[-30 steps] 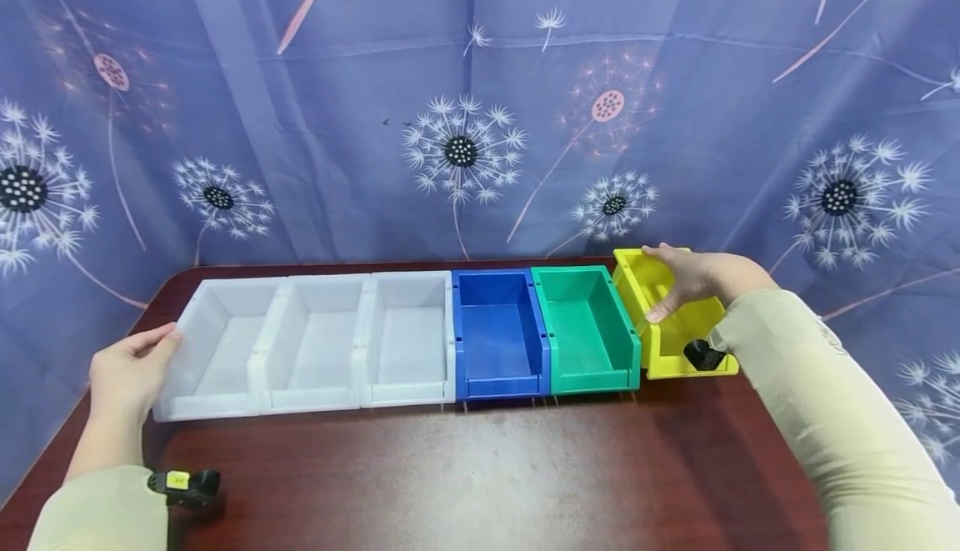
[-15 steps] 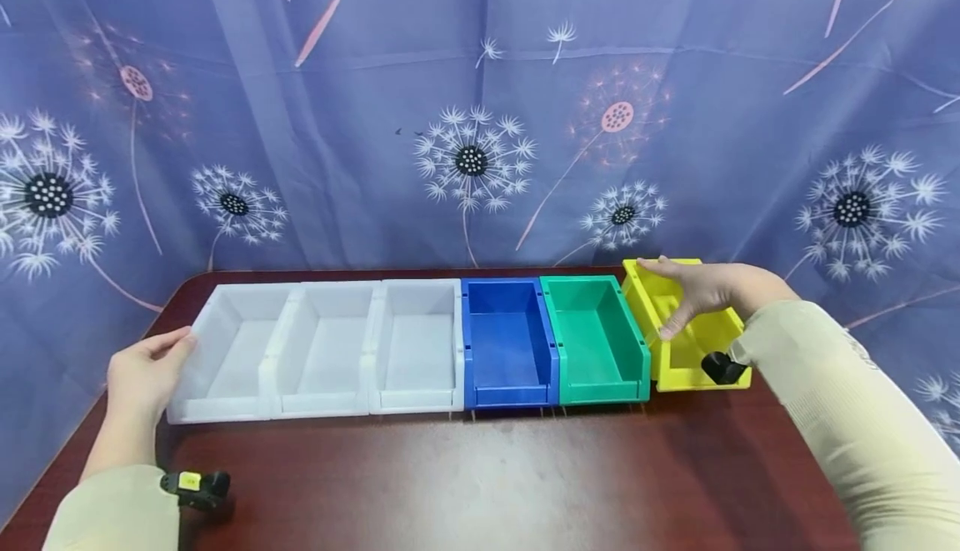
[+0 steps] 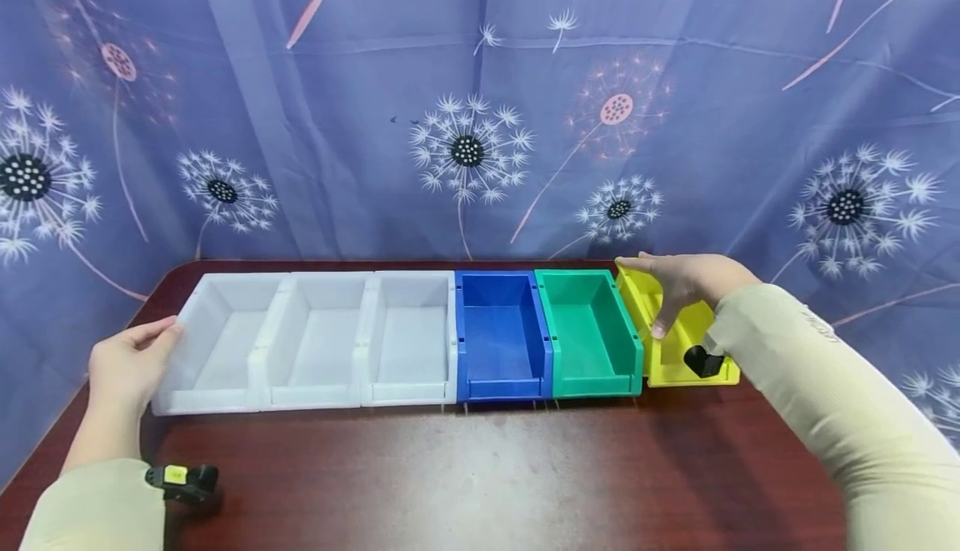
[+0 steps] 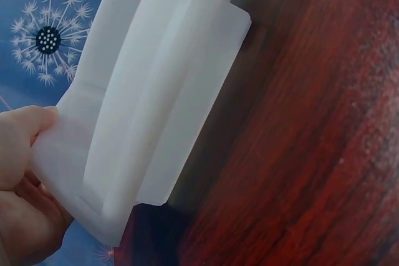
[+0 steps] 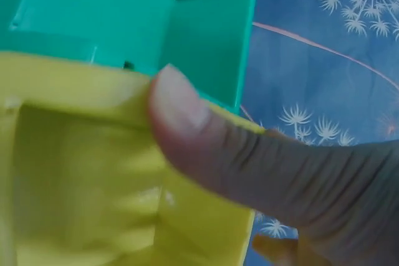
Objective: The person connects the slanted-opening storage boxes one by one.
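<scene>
My left hand (image 3: 129,372) holds the outer side of the leftmost white plastic storage bin (image 3: 176,405); in the left wrist view its thumb lies on the bin's wall (image 4: 62,147) with fingers curled beneath. At the row's right end, my right hand (image 3: 686,280) grips the yellow storage bin (image 3: 693,378) across its back left part. Its thumb (image 5: 181,107) presses the rim beside the green bin (image 5: 206,42); the other fingers are mostly hidden. The yellow bin sits slightly higher than the green one, close against its side.
Between the held bins stand two more white bins (image 3: 311,398), a blue bin (image 3: 504,388) and the green bin, side by side with open fronts facing me. The dark red wooden table (image 3: 480,476) extends in front. A blue dandelion-print curtain (image 3: 337,159) hangs behind.
The yellow bin has come down a little, nearer level with the green bin. My right thumb has shifted slightly along its left wall. My left hand keeps its hold on the white bin.
</scene>
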`<state>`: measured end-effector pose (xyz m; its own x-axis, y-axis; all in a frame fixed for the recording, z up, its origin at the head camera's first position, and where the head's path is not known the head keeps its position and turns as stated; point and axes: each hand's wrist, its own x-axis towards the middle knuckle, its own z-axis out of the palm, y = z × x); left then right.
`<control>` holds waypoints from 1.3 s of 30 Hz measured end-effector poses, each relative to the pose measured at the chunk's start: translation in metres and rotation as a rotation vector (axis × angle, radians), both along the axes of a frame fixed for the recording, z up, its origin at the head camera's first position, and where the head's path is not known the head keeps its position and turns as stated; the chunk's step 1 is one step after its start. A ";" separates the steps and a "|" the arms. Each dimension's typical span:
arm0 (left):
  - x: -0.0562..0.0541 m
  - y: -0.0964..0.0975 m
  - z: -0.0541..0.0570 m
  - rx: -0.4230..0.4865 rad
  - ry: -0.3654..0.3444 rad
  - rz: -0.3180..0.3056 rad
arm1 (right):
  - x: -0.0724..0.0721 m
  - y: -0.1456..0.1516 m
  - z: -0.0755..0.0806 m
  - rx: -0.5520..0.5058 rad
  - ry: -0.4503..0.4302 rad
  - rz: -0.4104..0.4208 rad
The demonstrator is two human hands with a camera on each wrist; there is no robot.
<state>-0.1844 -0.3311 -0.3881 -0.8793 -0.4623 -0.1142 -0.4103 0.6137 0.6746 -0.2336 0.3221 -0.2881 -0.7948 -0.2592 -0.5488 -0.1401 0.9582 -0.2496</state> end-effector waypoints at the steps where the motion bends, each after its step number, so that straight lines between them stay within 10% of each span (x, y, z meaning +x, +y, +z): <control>1: 0.000 0.000 0.001 0.009 -0.004 0.003 | 0.000 -0.001 -0.001 -0.004 -0.014 -0.007; 21: 0.012 -0.002 0.007 0.019 -0.023 0.037 | 0.005 -0.016 -0.015 0.159 0.058 0.007; 31: 0.015 -0.001 -0.009 -0.027 0.015 0.039 | 0.009 0.001 -0.031 -0.009 0.020 -0.003; 39: 0.011 0.021 -0.009 -0.229 0.053 -0.083 | 0.030 0.029 -0.043 -0.111 0.157 -0.074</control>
<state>-0.1732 -0.3096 -0.3970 -0.9175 -0.3965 0.0323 -0.3196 0.7831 0.5335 -0.2033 0.3513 -0.3310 -0.8875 -0.2493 -0.3874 -0.1164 0.9350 -0.3350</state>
